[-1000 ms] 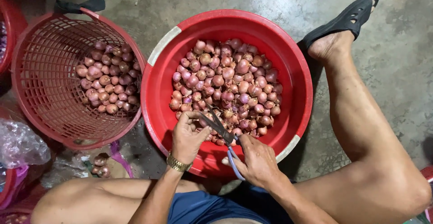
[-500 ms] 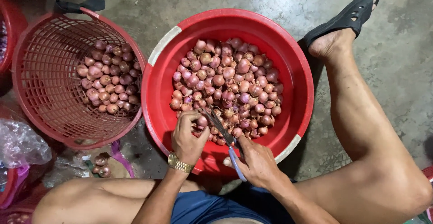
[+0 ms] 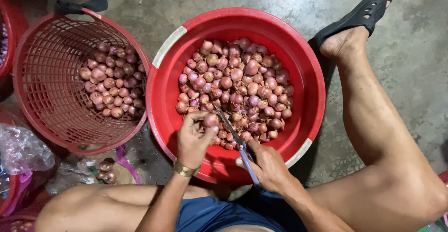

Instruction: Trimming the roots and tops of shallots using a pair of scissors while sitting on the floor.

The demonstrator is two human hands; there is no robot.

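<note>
From my remote seat: a small pink-purple shallot [image 3: 211, 120], round and papery-skinned, sits pinched in the fingertips of the left hand [image 3: 193, 138] over the near edge of a red basin [image 3: 161, 96] heaped with more shallots. The right hand [image 3: 266, 164] is wrapped around the blue handles of scissors [image 3: 233, 136], whose blades are nearly closed and point at the held shallot. Half a second ago the left hand lay lower among the heap; it has since lifted the shallot closer to the blades. A red mesh basket [image 3: 42, 87] stands beside, partly filled.
</note>
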